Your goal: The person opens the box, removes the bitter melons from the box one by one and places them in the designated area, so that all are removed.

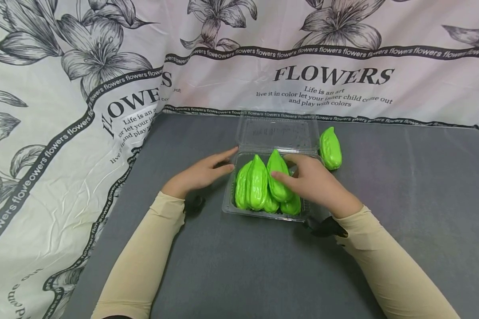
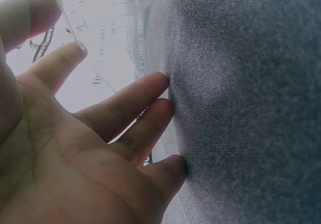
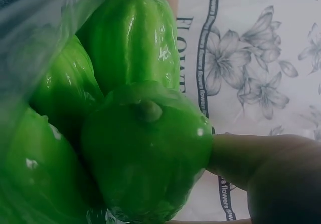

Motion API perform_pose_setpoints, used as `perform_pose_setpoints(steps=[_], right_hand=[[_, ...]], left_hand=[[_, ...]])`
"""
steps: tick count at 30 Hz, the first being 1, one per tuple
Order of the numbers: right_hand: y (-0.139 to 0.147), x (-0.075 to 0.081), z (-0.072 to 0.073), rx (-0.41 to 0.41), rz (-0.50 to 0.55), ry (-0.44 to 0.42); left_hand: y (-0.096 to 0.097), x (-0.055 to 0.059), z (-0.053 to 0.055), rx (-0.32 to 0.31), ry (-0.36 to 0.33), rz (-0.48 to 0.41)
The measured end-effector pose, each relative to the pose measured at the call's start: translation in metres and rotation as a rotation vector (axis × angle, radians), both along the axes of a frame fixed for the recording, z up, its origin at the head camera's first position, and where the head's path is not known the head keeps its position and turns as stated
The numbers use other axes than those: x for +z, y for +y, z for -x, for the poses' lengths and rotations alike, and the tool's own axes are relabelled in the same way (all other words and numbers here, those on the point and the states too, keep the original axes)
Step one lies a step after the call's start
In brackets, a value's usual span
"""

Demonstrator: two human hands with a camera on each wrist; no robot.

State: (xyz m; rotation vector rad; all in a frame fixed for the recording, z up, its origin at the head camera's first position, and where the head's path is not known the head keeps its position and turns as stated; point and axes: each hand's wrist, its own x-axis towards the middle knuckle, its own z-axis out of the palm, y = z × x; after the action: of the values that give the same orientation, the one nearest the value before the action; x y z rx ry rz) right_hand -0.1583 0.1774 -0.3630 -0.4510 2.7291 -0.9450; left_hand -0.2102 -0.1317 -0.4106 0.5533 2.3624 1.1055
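A clear plastic clamshell box (image 1: pixel 228 201) stands on the grey cloth with its lid (image 1: pixel 277 133) folded back. Several glossy, ribbed green fruits (image 1: pixel 257 186) with pointed tips lie inside it. My right hand (image 1: pixel 317 181) pinches one green ribbed fruit (image 1: pixel 277 179) between thumb and fingers, on top of the others. In the right wrist view the thumb presses the side of that held fruit (image 3: pixel 145 158). At the box's left edge is my left hand (image 1: pixel 199 175), fingers extended; in the left wrist view a fingertip (image 2: pixel 75 53) touches the clear rim.
One more green fruit (image 1: pixel 331 148) lies on the grey cloth (image 1: pixel 239 266), to the right of the lid. White fabric with flower prints (image 1: pixel 335 84) hangs behind and along the left side.
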Motion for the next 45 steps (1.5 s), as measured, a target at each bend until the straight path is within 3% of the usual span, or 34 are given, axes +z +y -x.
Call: perform_pose_setpoints(steps=[29,45], right_hand=[[0.006,0.007,0.0,-0.022,0.077,-0.046],[0.037,0.029,0.005,-0.149,0.051,0.0]], left_hand=[[0.0,0.002,-0.002,0.009,-0.011,-0.005],[0.0,-0.001,0.0,-0.004,-0.005,-0.009]])
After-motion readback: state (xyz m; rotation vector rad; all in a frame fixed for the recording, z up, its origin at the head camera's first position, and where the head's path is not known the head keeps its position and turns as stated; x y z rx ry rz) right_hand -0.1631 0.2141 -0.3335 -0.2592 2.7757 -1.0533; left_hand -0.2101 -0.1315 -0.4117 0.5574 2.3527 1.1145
